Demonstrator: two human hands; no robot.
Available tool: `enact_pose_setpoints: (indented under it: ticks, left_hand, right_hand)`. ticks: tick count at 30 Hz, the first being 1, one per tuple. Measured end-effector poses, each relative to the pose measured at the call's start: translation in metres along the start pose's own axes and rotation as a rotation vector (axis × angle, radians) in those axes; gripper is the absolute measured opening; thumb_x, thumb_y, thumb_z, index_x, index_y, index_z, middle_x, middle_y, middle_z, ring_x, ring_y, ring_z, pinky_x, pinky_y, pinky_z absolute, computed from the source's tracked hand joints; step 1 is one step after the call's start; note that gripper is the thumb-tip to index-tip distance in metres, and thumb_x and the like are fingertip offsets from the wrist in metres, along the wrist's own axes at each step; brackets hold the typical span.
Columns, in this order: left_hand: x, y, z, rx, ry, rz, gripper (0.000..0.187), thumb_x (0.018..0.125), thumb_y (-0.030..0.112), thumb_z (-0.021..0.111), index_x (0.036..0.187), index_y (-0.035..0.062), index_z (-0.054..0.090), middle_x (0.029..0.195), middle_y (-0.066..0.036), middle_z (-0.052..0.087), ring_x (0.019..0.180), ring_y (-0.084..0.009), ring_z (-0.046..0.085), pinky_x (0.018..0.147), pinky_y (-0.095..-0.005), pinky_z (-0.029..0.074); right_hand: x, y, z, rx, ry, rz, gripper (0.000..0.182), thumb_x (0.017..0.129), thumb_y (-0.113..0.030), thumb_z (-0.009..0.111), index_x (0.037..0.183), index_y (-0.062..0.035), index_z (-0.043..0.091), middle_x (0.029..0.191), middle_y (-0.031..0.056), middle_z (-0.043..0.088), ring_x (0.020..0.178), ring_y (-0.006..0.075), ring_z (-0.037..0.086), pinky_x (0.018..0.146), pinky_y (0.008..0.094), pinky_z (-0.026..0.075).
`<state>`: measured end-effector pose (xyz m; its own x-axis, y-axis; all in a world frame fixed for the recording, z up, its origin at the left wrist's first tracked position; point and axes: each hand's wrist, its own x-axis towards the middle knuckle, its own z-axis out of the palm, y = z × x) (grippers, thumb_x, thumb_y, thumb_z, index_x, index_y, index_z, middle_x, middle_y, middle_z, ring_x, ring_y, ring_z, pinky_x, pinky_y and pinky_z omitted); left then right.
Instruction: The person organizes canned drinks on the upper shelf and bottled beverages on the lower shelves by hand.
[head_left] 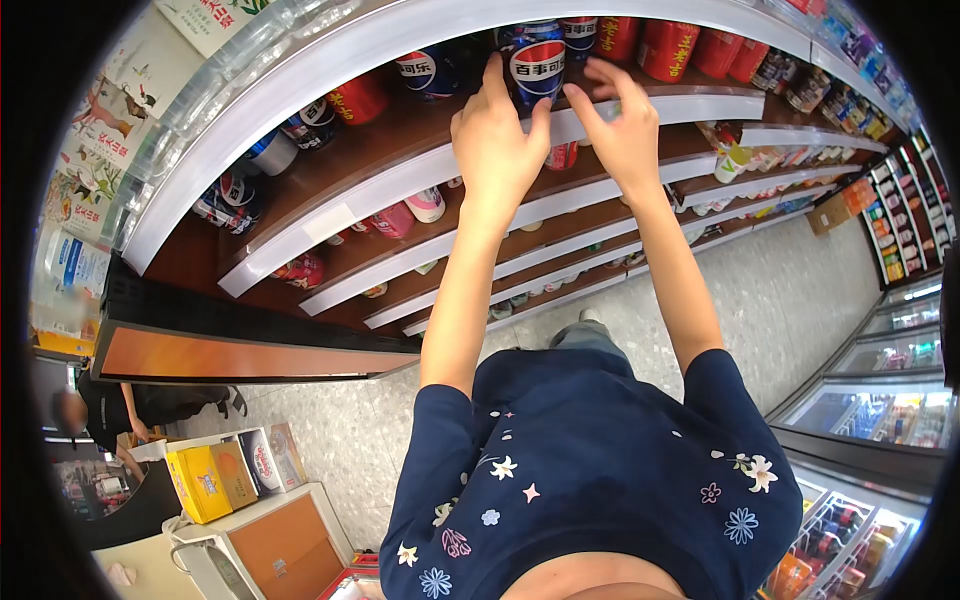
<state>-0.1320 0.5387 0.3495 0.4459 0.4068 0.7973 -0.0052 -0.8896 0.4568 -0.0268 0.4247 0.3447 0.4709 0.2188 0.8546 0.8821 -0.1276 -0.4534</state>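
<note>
A blue Pepsi can (537, 62) with a red, white and blue emblem stands upright at the front of an upper shelf, between my hands. My left hand (497, 135) is on it, fingers along its left side and thumb across its lower front; the fingertips are partly hidden. My right hand (622, 122) is just to the right of the can, fingers spread and slightly blurred, holding nothing. Behind stands another Pepsi can (580, 35). Red cans (667, 50) with yellow lettering line the shelf to the right, and one more blue can (428, 72) is to the left.
Lower shelves (560, 215) with pale front edges carry more cans and packets. Glass-door coolers (880, 400) stand at right, beyond the tiled floor (740, 275). At lower left are a yellow box (205, 485) on a counter and a person (120, 410) in dark clothes.
</note>
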Motion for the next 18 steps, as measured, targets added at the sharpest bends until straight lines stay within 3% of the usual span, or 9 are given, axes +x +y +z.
enact_pose_setpoints:
  ticks: [2,3,4,5,7,8,12,15,18]
  left_hand:
    - [0.000,0.003,-0.001,-0.059,-0.001,0.000,0.047,0.080,0.017,0.065,0.123,0.0027,0.053,0.084,-0.017,0.067,0.082,-0.0361,0.065,0.077,-0.0448,0.047]
    - [0.001,0.004,-0.005,-0.086,-0.032,-0.029,0.043,0.082,0.016,0.063,0.123,0.0032,0.054,0.092,-0.018,0.067,0.086,-0.0352,0.066,0.078,-0.0432,0.049]
    - [0.001,0.003,-0.010,-0.109,-0.062,-0.060,0.039,0.085,0.015,0.061,0.122,0.0036,0.055,0.100,-0.018,0.067,0.090,-0.0344,0.067,0.079,-0.0415,0.051]
    - [0.001,0.001,-0.014,-0.129,-0.090,-0.093,0.036,0.087,0.013,0.059,0.122,0.0041,0.056,0.109,-0.019,0.067,0.095,-0.0336,0.068,0.080,-0.0399,0.053]
    - [0.000,-0.008,-0.019,-0.094,-0.046,-0.035,0.028,0.090,0.009,0.053,0.117,0.0065,0.061,0.106,-0.017,0.068,0.095,-0.0338,0.066,0.080,-0.0405,0.051]
    - [0.000,-0.016,-0.022,-0.068,0.001,0.028,0.027,0.090,0.008,0.053,0.115,0.0064,0.062,0.105,-0.016,0.067,0.094,-0.0338,0.065,0.081,-0.0405,0.051]
    - [0.004,-0.034,-0.041,0.067,0.174,0.072,0.024,0.088,0.009,0.056,0.110,0.0059,0.064,0.103,-0.015,0.065,0.098,-0.0339,0.058,0.088,-0.0408,0.045]
    - [0.008,-0.045,-0.055,0.116,0.214,0.042,0.027,0.086,0.015,0.062,0.111,0.0053,0.062,0.106,-0.015,0.063,0.103,-0.0334,0.055,0.093,-0.0407,0.042]
    - [0.007,-0.058,-0.064,0.161,0.214,0.026,0.032,0.085,0.020,0.065,0.113,0.0054,0.061,0.108,-0.015,0.062,0.103,-0.0330,0.054,0.092,-0.0408,0.042]
  right_hand:
    - [0.013,0.014,0.004,-0.028,0.004,-0.040,0.057,0.073,-0.036,0.080,0.115,-0.0030,0.060,0.099,0.0181,0.068,0.085,0.0265,0.067,0.075,0.0385,0.052]
    - [0.018,0.016,0.004,-0.040,0.004,-0.058,0.062,0.071,-0.038,0.081,0.117,-0.0028,0.059,0.099,0.0182,0.068,0.086,0.0272,0.067,0.075,0.0389,0.051]
    - [0.020,0.016,0.004,0.017,-0.122,0.069,0.076,0.069,-0.037,0.084,0.127,0.0016,0.053,0.110,0.0198,0.066,0.100,0.0286,0.065,0.090,0.0365,0.049]
    - [0.021,0.014,0.005,0.050,-0.163,0.098,0.077,0.069,-0.037,0.084,0.127,0.0022,0.052,0.110,0.0197,0.066,0.100,0.0284,0.065,0.089,0.0365,0.050]
    - [0.024,0.006,0.012,0.125,-0.249,0.152,0.080,0.068,-0.038,0.084,0.128,0.0033,0.050,0.108,0.0194,0.067,0.100,0.0280,0.066,0.087,0.0363,0.051]
    - [0.024,0.000,0.017,0.138,-0.268,0.075,0.082,0.067,-0.037,0.085,0.128,0.0044,0.049,0.103,0.0179,0.068,0.096,0.0259,0.068,0.083,0.0348,0.052]
    - [0.020,-0.003,0.033,-0.060,-0.180,-0.062,0.074,0.065,-0.035,0.086,0.121,0.0032,0.055,0.093,0.0143,0.070,0.087,0.0217,0.069,0.078,0.0325,0.053]
    - [0.017,0.004,0.031,-0.060,-0.151,-0.020,0.077,0.064,-0.052,0.081,0.117,-0.0015,0.058,0.088,0.0129,0.069,0.083,0.0294,0.066,0.084,0.0405,0.043]
    - [0.020,0.010,0.020,-0.176,-0.052,-0.007,0.073,0.063,-0.053,0.081,0.113,-0.0036,0.059,0.084,0.0104,0.069,0.079,0.0270,0.066,0.082,0.0406,0.042]
